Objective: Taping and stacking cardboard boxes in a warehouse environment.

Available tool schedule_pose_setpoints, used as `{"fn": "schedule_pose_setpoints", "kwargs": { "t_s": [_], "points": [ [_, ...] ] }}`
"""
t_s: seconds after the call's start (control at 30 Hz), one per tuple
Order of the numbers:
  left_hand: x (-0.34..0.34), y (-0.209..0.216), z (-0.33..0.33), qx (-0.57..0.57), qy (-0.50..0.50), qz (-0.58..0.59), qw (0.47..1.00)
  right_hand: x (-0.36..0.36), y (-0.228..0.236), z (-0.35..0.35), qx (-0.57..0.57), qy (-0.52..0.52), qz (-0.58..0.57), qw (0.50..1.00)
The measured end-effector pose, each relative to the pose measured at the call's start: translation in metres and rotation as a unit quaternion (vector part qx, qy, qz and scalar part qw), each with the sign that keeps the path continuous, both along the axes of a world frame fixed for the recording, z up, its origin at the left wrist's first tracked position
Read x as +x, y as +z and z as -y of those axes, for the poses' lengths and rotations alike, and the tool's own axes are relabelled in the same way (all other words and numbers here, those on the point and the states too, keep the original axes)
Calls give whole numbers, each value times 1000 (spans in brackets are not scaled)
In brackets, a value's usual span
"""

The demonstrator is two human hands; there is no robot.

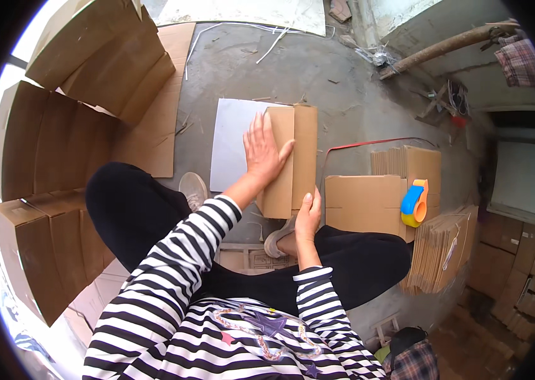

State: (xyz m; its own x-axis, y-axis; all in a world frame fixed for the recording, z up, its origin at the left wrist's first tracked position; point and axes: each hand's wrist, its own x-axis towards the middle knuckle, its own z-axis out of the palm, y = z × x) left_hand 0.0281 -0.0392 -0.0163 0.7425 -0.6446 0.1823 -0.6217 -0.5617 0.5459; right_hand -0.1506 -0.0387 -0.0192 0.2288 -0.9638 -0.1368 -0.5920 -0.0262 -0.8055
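Observation:
A brown cardboard box (304, 152), partly folded, stands in front of me, partly over a flat white board (226, 145). My left hand (263, 151) lies on its left panel with the fingers stretched out and the thumb apart. At the near right corner my right hand (307, 218) grips the box's edge, thumb up on the side; its other fingers are mostly hidden. To the right, a blue, orange and yellow tape dispenser (414, 204) rests on flat cardboard sheets (363, 202).
Made-up cardboard boxes (52, 139) are piled at the left. Bundles of flattened cardboard (441, 250) stand at the right, near a red strap (375, 143). A wooden pole (444, 50) leans at the far right. My bent legs flank the box on the concrete floor (242, 63).

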Motion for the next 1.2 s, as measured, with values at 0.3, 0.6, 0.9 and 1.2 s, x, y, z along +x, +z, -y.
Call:
{"fn": "schedule_pose_setpoints", "kwargs": {
  "t_s": [0.3,0.6,0.9,1.2],
  "points": [
    [-38,2,-35,-49,3,-211,976,48,14,69,21,214,-103,971],
    [-28,8,-40,-31,-3,-185,982,45,11,79,39,247,-107,962],
    [-29,10,-37,-28,-7,-182,983,164,14,168,-233,410,-109,875],
    [-22,12,-40,-12,-53,-201,978,143,1,143,-306,289,-74,904]
  ]
}}
